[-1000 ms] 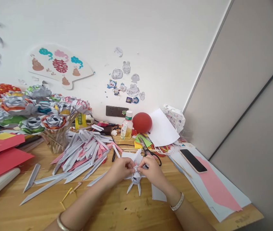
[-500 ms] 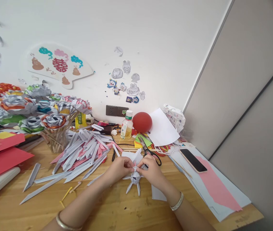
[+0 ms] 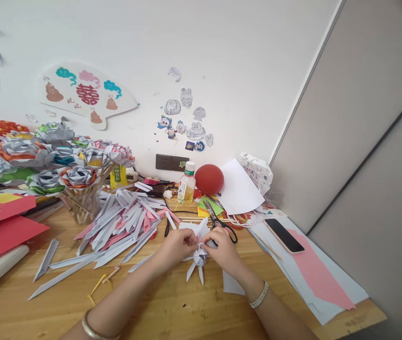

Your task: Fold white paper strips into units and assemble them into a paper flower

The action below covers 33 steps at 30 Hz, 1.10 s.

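Observation:
A small folded white paper piece [image 3: 200, 257], with pointed strips sticking out of it, is between my two hands above the table. My left hand [image 3: 181, 242] pinches its upper left part with thumb and fingertips. From the other side my right hand [image 3: 220, 245] pinches the upper right part. The fingertips almost meet and cover the spot they grip. Two white points of the piece hang down toward me. Just behind my right hand lie black-handled scissors [image 3: 218, 222], partly over white paper.
Folded white and pink paper strips [image 3: 126, 226] pile up on the left, beside paper flowers on sticks [image 3: 80, 179] in a clear container. Behind stand a bottle [image 3: 186, 186] and a red balloon-like ball [image 3: 209, 179]. A phone [image 3: 284, 235] lies on paper sheets at right.
Both hands stay nearly in place, still pinching the paper piece. The piece has turned slightly, its lower points shifting a little. The view has moved very slightly.

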Tool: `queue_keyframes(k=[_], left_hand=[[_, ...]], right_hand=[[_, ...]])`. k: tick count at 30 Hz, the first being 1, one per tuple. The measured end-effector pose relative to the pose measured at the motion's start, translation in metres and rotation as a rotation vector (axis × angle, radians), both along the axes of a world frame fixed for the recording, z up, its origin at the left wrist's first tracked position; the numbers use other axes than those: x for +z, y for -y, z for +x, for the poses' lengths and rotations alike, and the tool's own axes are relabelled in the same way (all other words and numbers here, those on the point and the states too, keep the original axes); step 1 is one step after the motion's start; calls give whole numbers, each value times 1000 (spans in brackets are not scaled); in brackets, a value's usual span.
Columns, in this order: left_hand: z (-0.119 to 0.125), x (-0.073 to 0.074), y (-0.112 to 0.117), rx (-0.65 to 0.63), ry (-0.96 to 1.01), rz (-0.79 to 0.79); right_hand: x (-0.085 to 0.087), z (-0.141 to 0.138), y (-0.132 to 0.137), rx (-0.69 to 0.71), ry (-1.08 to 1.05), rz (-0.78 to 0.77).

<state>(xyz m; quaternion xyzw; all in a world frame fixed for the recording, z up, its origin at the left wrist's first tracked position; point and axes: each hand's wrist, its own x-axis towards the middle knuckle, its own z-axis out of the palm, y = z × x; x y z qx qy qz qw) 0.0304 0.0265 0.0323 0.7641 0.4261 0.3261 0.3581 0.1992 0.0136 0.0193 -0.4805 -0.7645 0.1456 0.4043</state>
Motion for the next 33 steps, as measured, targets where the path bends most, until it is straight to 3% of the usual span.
queue_keyframes(k=[4, 7, 19, 25, 33], left_hand=[[-2, -2, -5, -68, 272, -272], [-1, -1, -4, -94, 336, -395], [0, -9, -10, -8, 322, -275], [-1, -7, -9, -21, 322, -249], [-1, -11, -11, 47, 327, -206]], right_hand=[[-1, 1, -1, -23, -42, 9], [-1, 0, 0, -4, -41, 14], [6, 0, 6, 179, -51, 143], [12, 3, 10, 280, -42, 105], [16, 1, 16, 283, 35, 165]])
